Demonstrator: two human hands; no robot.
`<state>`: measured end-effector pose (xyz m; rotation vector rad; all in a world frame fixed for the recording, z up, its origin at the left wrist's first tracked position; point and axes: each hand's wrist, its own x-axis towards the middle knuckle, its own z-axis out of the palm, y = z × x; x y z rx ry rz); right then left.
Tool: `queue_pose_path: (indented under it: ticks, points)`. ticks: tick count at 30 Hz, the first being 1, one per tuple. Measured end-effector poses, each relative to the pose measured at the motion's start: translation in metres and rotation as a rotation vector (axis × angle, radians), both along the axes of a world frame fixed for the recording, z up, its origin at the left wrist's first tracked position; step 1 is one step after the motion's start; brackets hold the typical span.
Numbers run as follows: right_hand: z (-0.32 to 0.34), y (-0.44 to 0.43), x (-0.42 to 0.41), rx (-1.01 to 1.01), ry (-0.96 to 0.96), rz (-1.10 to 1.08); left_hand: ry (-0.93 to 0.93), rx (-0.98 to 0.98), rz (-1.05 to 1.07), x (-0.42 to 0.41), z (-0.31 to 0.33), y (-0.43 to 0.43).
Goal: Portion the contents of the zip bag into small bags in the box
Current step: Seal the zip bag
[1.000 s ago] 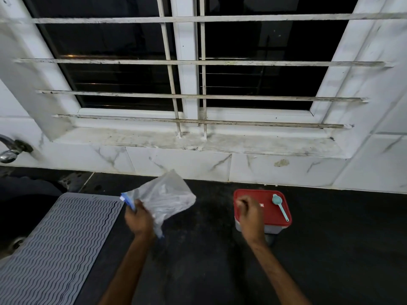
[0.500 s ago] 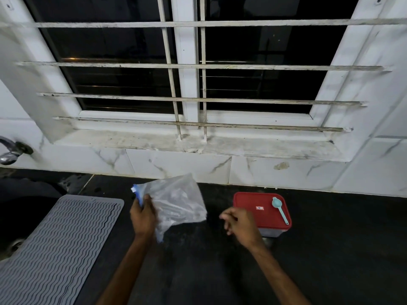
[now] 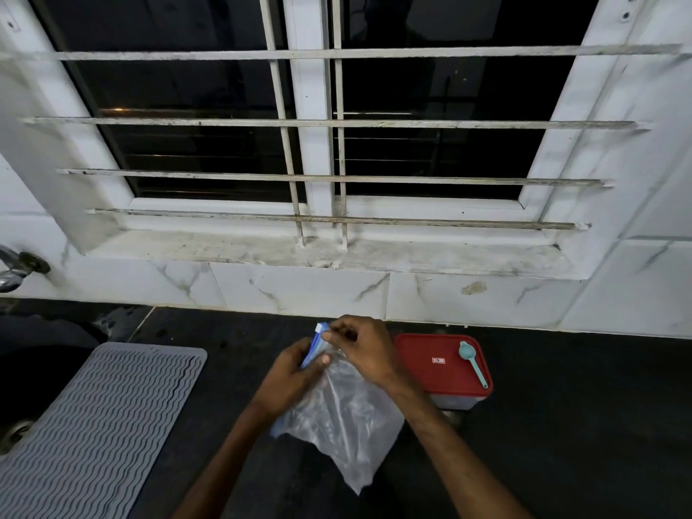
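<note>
Right grip [image 3: 365, 350], off the box [image 3: 419, 350] now, meets left grip [image 3: 288, 376] at zip bag [image 3: 344, 417]; I log both pinching its blue seal [image 3: 312, 350], presumably for opening.

Nothing readable is showing here. Only a small white label [image 3: 438, 360] is sitting at the middle of the red lid [image 3: 413, 352] of the box [image 3: 455, 403], and its red print is appearing too small and blurred to read.
</note>
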<state>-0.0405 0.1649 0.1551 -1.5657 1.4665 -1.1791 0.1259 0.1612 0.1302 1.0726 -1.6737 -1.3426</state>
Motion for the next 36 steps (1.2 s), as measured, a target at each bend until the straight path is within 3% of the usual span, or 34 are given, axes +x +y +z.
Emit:
queue_pose_path:
  ticks: [8,11,15,17,20,25,29,32,36]
  points:
    - [-0.02,0.007,0.004,-0.064,-0.023,-0.082,-0.185,-0.234,0.16,0.005,-0.009,0.001]
    - [-0.024,0.011,0.005,-0.092,-0.042,-0.14,-0.36,-0.311,0.259,0.004,-0.013,0.002]
    - [-0.027,0.014,0.01,-0.334,0.314,-0.407,-0.434,-0.395,0.612,-0.008,-0.003,0.015]
    - [-0.024,0.019,0.02,-0.473,0.548,-0.444,-0.357,-0.345,0.544,-0.015,-0.002,0.014]
    - [-0.027,0.025,0.027,-0.586,0.75,-0.364,0.0,-0.026,0.288,-0.025,0.002,0.012]
    - [-0.034,0.025,0.019,-0.44,0.644,-0.268,0.142,0.03,0.2,-0.018,0.001,0.007]
    - [-0.032,0.026,0.018,-0.308,0.571,-0.094,0.098,-0.016,0.243,-0.018,-0.002,0.006]
    - [-0.026,0.028,0.017,-0.34,0.5,-0.097,0.071,-0.055,0.273,-0.013,-0.001,0.004]
    - [-0.015,0.026,0.013,-0.447,0.446,-0.228,-0.01,-0.048,0.112,-0.005,0.006,0.004]
